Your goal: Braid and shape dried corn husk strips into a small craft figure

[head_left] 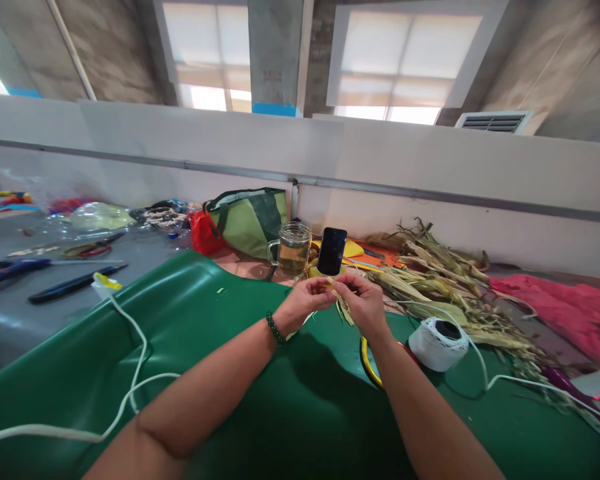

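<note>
My left hand (306, 301) and my right hand (364, 305) meet in front of me, raised over the green mat (220, 400). The fingertips of both pinch a pale yellow strip of corn husk (345, 311), whose lower end hangs below my right fingers. Part of the strip is hidden by the fingers. Just behind my hands a dark-screened phone (333, 251) stands upright. A spool of white thread (439, 344) is to the right of my right forearm. Partly covered by that forearm are the yellow-and-red handles (371, 363) of a tool.
Dried corn husks (430, 273) are heaped at the right, beside a pink cloth (560, 313). A glass mug of liquid (294, 252) and a green bag (255, 223) stand behind. White cables (135, 327) cross the mat; tools, including a black cutter (75, 285), lie left.
</note>
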A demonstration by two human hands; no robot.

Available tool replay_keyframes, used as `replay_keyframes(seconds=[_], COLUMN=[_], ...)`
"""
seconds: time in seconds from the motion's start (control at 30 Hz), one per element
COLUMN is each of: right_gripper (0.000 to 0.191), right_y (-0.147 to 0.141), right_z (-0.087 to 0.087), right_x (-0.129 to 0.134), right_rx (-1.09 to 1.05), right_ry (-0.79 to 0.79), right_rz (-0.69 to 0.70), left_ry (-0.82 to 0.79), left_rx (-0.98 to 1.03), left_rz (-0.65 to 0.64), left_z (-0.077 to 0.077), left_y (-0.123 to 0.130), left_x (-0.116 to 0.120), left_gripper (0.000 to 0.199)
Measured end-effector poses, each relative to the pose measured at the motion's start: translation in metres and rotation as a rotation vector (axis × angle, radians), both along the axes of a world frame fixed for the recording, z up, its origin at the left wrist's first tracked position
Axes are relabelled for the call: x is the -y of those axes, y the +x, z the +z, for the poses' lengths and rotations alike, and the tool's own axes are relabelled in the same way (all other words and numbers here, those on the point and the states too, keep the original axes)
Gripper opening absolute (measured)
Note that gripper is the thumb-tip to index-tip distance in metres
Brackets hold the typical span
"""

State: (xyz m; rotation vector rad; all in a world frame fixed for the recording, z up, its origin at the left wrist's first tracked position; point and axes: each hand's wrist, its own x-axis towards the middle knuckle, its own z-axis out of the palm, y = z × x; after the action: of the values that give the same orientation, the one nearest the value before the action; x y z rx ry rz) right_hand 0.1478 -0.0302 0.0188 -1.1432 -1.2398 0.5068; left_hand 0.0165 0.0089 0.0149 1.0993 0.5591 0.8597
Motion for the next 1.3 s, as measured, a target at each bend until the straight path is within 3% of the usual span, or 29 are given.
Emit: replay_keyframes(seconds=[0.13, 0.23, 0.33, 0.43, 0.6, 0.73, 0.93, 1.3], right_gripper=[0.025, 0.026, 0.025, 0.023, 0.015, 0.013, 0.012, 0.017], right_y=[0.005, 0.004, -0.004, -0.009, 0.010, 0.020, 0.011, 0.013], right_z=[-0.003, -0.005, -0.007, -0.006, 0.009, 0.016, 0.011, 0.011], right_x=[-0.006, -0.006, -0.002, 0.003, 0.006, 0.010, 0.012, 0.010], right_rx=[-0.094, -0.129, -0.099, -0.075, -0.038, 0.181, 0.450, 0.471], right_ry=[0.064, 0.110, 0.087, 0.073, 0.167, 0.191, 0.250, 0.205], right_rz=[-0.118, -0.170, -0.128, -0.080, -0.111, -0.039, 0.008, 0.041], left_ry=[-0.136, -0.013, 0.112, 0.103, 0.166, 0.240, 0.298, 0.383], left_rx=[-0.091, -0.158, -0.104, -0.017, -0.042, -0.060, -0.043, -0.110], left_rz=[-0.119, -0.204, -0.149, -0.101, -0.018, 0.032, 0.045, 0.107], left_z=[-0.003, -0.006, -0.009, -0.009, 0.002, 0.011, 0.011, 0.014], left_y=[0.002, 0.005, 0.008, 0.008, -0.002, -0.008, -0.009, -0.012], left_x=[0.002, 0.004, 0.006, 0.005, 0.003, 0.002, 0.000, 0.003], left_gripper=[0.053, 0.051, 0.050, 0.050, 0.045, 0.040, 0.036, 0.038])
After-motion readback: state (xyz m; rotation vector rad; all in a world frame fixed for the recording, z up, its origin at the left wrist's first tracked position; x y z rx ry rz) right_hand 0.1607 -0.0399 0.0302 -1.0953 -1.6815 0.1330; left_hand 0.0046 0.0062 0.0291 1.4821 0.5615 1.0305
